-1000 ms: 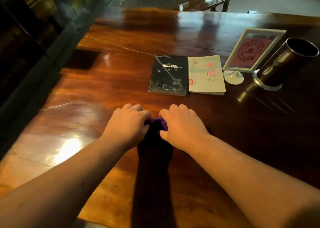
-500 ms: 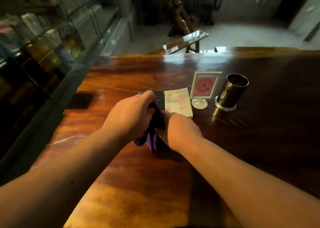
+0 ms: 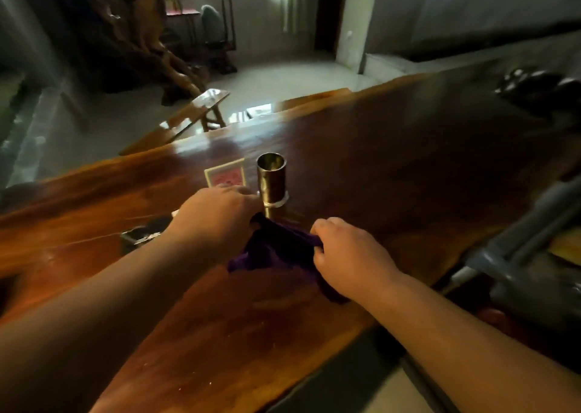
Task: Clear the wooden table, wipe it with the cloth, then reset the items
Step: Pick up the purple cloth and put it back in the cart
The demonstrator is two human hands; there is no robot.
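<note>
Head view. Both hands hold the purple cloth just above the wooden worktop: the left hand has its grip closed on the far corner, the right hand pinches the near edge, the fabric stretched between them. A metal cylinder cup stands upright just beyond the cloth, with a framed card stand beside it and a dark book to the left, partly hidden. Likely hazard: with these items uncleared, a wiping stroke or the left knuckles could topple the cup or stand.

Dark purple cloth, glossy reddish-brown wooden table, metallic bronze-brown cylinder, white-framed sign with pink-red patterned card
</note>
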